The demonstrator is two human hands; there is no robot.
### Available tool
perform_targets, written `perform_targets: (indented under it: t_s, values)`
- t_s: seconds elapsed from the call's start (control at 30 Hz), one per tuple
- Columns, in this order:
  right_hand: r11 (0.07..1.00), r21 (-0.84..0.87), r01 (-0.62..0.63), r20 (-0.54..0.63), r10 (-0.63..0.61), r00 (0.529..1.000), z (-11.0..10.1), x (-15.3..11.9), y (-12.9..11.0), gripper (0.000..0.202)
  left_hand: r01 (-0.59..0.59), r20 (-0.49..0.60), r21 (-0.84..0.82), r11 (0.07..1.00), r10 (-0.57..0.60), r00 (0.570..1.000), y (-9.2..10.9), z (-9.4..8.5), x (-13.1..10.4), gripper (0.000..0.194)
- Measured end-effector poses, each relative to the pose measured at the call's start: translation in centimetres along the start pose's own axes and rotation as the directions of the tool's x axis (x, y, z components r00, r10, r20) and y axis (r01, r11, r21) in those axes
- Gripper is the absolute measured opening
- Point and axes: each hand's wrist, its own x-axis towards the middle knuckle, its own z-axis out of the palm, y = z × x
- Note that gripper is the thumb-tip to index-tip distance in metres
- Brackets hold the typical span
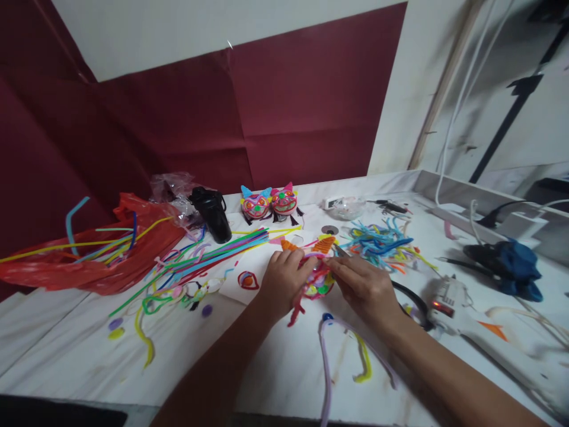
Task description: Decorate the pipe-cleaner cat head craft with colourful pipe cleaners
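A lion-like face made of colourful pipe cleaners (317,289), with orange ears at its top, lies between my hands near the table's middle. My left hand (284,283) grips its left side, fingers closed over the edge. At its right side, my right hand (367,287) is closed in a pinch. A slim grey metal tool (341,251) sticks out beyond those fingers; its kind is unclear. Red pipe cleaner ends hang below the face. Left of my left hand, a red-rimmed eye piece (248,280) rests on white paper.
Two finished lion faces (269,203) stand at the back beside a black bottle (212,214). A red plastic bag (133,261) and long pipe cleaners (222,252) lie left. Cut blue pieces (380,242), a glue gun (444,302) and a power strip (520,225) are right.
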Motion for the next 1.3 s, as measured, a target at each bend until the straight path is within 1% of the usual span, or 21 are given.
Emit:
perform_targets:
  t_s: [0.1,0.23,0.5,0.67,0.8,1.0,1.3]
  values:
    - [0.999,-0.036,0.033,-0.032,-0.034,0.999,0.3,-0.1,0.2,0.027,-0.005,-0.002,-0.003,1.0,0.005,1.0,0.0,-0.2,0.0,0.026]
    - [0.996,-0.065,0.058,-0.046,-0.061,0.997,0.5,-0.2,0.4,0.022,-0.018,0.043,-0.012,1.0,0.018,0.999,0.0,-0.5,0.1,0.027]
    - [0.995,-0.064,0.078,-0.03,-0.08,0.996,0.5,-0.4,0.3,0.022,-0.001,0.012,-0.009,1.0,0.001,1.0,0.2,-0.3,0.1,0.028]
    - [0.998,-0.047,0.033,-0.058,-0.036,0.998,0.6,0.0,0.3,0.015,0.013,0.042,-0.039,0.999,-0.011,0.999,0.1,-0.4,0.1,0.029]
    - [1.0,-0.004,-0.015,-0.047,0.015,0.999,0.4,0.5,0.4,0.012,0.016,0.079,-0.043,0.999,-0.013,0.997,0.1,-0.5,0.1,0.029]
    - [0.999,0.0,-0.04,-0.02,0.04,0.999,0.1,0.8,0.6,0.011,0.017,0.022,-0.01,1.0,-0.017,1.0,0.3,-0.4,0.2,0.026]
    - [0.998,-0.034,-0.046,0.014,0.046,0.999,0.4,1.2,0.6,0.011,0.053,0.004,-0.107,0.993,-0.053,0.999,0.2,-0.1,0.0,0.029]
